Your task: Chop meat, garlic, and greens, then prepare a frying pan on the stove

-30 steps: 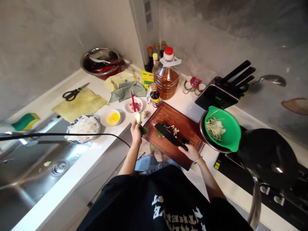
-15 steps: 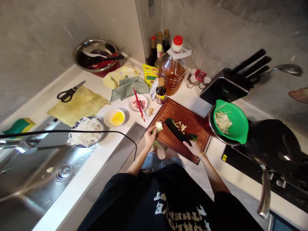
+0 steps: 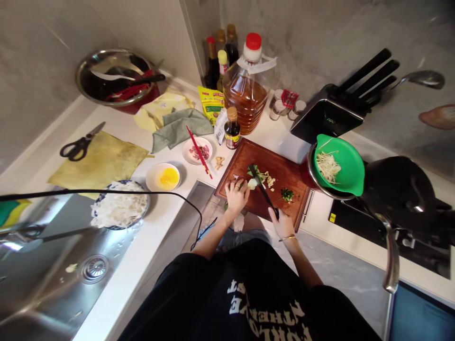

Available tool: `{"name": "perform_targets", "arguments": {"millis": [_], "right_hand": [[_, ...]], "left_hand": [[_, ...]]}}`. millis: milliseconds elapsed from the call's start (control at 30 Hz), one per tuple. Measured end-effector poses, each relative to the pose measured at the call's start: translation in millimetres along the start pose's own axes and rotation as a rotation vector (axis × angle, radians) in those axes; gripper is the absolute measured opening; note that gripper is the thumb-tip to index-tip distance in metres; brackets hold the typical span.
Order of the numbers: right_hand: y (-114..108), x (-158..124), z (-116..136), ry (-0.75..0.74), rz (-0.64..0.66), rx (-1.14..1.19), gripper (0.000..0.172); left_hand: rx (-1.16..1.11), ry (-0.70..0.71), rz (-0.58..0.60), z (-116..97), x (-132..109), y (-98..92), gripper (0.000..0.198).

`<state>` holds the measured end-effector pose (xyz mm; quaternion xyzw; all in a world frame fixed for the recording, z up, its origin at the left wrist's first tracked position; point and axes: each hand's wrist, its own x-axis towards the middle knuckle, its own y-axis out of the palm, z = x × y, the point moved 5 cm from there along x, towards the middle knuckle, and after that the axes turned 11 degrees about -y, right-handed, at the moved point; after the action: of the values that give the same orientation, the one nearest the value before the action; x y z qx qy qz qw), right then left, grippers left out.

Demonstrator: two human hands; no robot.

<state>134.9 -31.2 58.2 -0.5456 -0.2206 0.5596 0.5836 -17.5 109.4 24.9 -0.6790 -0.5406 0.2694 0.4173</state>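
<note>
A brown wooden cutting board [image 3: 284,170] lies on the white counter in front of me. My left hand [image 3: 236,195] presses a pale green vegetable piece [image 3: 252,183] down on the board, fingers curled over it. My right hand [image 3: 282,221] is closed round the handle of a black knife [image 3: 262,188], whose blade stands edge-down beside the vegetable. Chopped pale bits [image 3: 269,180] and chopped greens [image 3: 286,193] lie on the board to the right of the blade.
A green bowl of shredded vegetable [image 3: 337,163] sits in a steel bowl right of the board, by a black wok [image 3: 398,194]. Behind stand an oil jug [image 3: 247,92], sauce bottle [image 3: 232,135] and knife block [image 3: 332,121]. Left: meat dish with chopsticks [image 3: 197,150], egg bowl [image 3: 163,176], noodle plate [image 3: 119,208], sink [image 3: 53,279].
My left hand brought the vegetable from the counter edge onto the board and laid it down. The knife turned from flat to edge-down beside it. The view shifted left.
</note>
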Motion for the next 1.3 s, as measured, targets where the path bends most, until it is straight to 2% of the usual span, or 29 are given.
{"name": "perform_targets", "arguments": {"millis": [167,367,533,633,900,1067,1300], "right_hand": [[0.0,-13.2,16.5,0.001,-0.010,-0.032,0.050],[0.9,-13.4,23.4,0.039,0.096,-0.105,0.049],[-2.3,-10.4,24.8,0.088,0.215,-0.111,0.054],[3.8,-1.7,23.0,0.132,0.254,-0.134,0.058],[35.6,11.0,13.2,0.085,0.151,-0.161,0.051],[20.3,5.1,13.1,0.047,0.126,-0.098,0.051],[3.7,-5.9,11.7,0.083,0.233,-0.093,0.055]], "left_hand": [[-0.011,0.241,0.104,6.4,-9.7,3.1,0.031],[0.039,0.313,0.154,14.5,-12.8,9.7,0.027],[0.000,0.285,0.210,18.3,-16.1,16.8,0.029],[-0.021,0.265,0.230,21.7,-18.3,23.1,0.031],[-0.042,0.265,0.216,24.7,-25.2,24.4,0.036],[-0.068,0.243,0.176,23.7,-21.1,20.5,0.031],[-0.068,0.225,0.221,18.3,-15.6,24.4,0.027]]}}
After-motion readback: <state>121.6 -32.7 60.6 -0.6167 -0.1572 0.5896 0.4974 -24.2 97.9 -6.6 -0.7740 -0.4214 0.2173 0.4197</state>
